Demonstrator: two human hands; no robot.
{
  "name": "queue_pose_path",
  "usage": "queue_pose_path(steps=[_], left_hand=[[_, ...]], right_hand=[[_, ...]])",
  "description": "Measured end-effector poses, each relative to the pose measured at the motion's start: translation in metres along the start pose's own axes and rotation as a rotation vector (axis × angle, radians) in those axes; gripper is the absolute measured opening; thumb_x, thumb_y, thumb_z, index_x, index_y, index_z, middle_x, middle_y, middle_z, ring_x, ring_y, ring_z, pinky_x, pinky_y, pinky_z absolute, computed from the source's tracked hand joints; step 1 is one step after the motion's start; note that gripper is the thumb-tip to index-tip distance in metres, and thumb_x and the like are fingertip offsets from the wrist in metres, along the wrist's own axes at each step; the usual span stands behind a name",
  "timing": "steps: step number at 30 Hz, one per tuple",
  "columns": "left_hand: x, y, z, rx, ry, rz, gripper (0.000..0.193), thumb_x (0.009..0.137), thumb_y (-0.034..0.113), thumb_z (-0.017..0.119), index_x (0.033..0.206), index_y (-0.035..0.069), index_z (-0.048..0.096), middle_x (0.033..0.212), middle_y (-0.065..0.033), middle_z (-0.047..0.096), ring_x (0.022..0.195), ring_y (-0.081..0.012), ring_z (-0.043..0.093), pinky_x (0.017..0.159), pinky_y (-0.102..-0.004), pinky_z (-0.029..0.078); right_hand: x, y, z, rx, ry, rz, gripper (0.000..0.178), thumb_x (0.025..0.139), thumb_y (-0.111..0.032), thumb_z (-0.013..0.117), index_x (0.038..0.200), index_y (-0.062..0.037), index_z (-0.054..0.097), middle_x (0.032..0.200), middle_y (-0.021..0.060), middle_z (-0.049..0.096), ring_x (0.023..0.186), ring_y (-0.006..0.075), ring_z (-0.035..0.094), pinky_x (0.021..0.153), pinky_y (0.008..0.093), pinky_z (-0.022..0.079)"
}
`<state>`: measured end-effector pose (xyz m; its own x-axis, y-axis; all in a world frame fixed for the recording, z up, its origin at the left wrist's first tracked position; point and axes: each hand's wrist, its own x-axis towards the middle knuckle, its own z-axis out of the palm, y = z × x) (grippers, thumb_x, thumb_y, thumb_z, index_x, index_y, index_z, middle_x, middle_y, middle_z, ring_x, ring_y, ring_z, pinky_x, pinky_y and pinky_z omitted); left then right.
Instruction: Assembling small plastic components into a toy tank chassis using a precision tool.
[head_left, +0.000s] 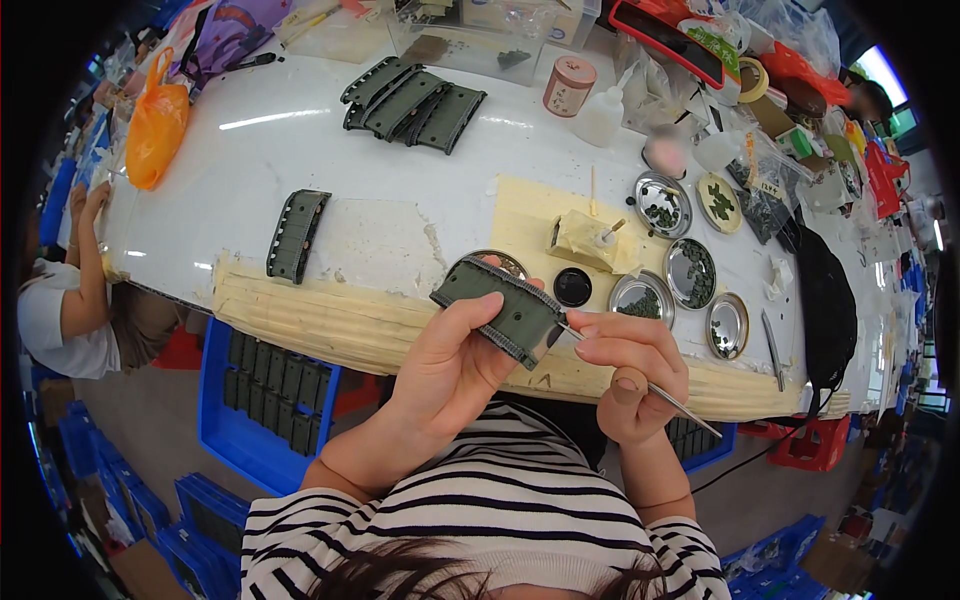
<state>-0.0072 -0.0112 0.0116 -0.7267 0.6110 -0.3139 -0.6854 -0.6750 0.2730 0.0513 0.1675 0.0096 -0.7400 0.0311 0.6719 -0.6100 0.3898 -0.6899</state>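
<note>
My left hand [445, 365] grips a dark green model tank hull [515, 318] with ridged tracks along its long edges, thumb on top. It is held tilted above the table's front edge. Slim metal tweezers [688, 410] are pinched in my right hand [640, 375]. Their tip meets the hull's right end, but my fingers hide whether it holds anything. Partly hidden behind the hull is a round metal dish [500, 258]. Another hull [298, 237] lies on the table to the left, and several are stacked [415, 105] farther back.
To the right stand metal dishes of small green parts [690, 272], a black round lid [572, 287] and a tape-wrapped block [590, 240]. A black bag [828, 300] lies at the far right. Below the table, a blue crate [220, 420] holds hulls. A person [75, 300] sits at left.
</note>
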Motion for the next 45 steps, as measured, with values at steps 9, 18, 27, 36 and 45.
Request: queue_pose_path(steps=[9, 18, 27, 36, 45], left_hand=[[0.003, 0.001, -0.003, 0.013, -0.077, 0.015, 0.036, 0.094, 0.011, 0.05, 0.13, 0.011, 0.046, 0.123, -0.0148, 0.057, 0.113, -0.0218, 0.059, 0.094, -0.0354, 0.053], [0.005, 0.005, -0.003, 0.033, -0.085, 0.003, 0.039, 0.094, 0.009, 0.05, 0.132, 0.011, 0.041, 0.122, -0.0172, 0.057, 0.111, -0.024, 0.06, 0.092, -0.0394, 0.053], [0.004, 0.007, -0.004, -0.023, -0.102, -0.054, 0.037, 0.094, 0.007, 0.05, 0.13, 0.014, 0.043, 0.123, -0.0179, 0.056, 0.111, -0.0242, 0.059, 0.093, -0.0401, 0.051], [0.01, 0.003, -0.001, -0.026, -0.123, -0.069, 0.039, 0.095, 0.013, 0.049, 0.133, 0.011, 0.043, 0.119, -0.0183, 0.058, 0.108, -0.025, 0.061, 0.092, -0.0396, 0.053], [0.03, 0.003, -0.005, -0.053, -0.37, -0.078, 0.056, 0.098, 0.048, 0.042, 0.142, 0.015, 0.032, 0.112, -0.0198, 0.061, 0.103, -0.0217, 0.063, 0.083, -0.0328, 0.055]], right_hand=[[0.001, -0.006, 0.002, 0.005, 0.019, -0.047, 0.021, 0.092, -0.013, 0.055, 0.096, 0.0028, 0.068, 0.101, 0.0179, 0.065, 0.094, 0.0303, 0.067, 0.078, 0.0333, 0.055], [0.004, -0.012, -0.003, 0.005, -0.028, -0.027, 0.022, 0.09, -0.014, 0.059, 0.101, 0.0029, 0.068, 0.102, 0.0178, 0.065, 0.097, 0.0296, 0.066, 0.08, 0.0336, 0.054], [0.014, -0.022, -0.007, -0.114, -0.119, -0.039, 0.044, 0.097, -0.037, 0.05, 0.09, 0.0031, 0.067, 0.094, 0.0161, 0.064, 0.088, 0.0302, 0.068, 0.073, 0.0343, 0.056], [0.012, -0.018, -0.012, -0.086, -0.124, -0.091, 0.027, 0.083, -0.019, 0.068, 0.099, 0.0024, 0.068, 0.098, 0.0154, 0.064, 0.096, 0.031, 0.067, 0.076, 0.0343, 0.056], [0.006, -0.021, -0.001, 0.024, -0.043, -0.132, 0.041, 0.084, -0.031, 0.068, 0.107, 0.0029, 0.065, 0.1, 0.0135, 0.057, 0.103, 0.0347, 0.064, 0.082, 0.0368, 0.055]])
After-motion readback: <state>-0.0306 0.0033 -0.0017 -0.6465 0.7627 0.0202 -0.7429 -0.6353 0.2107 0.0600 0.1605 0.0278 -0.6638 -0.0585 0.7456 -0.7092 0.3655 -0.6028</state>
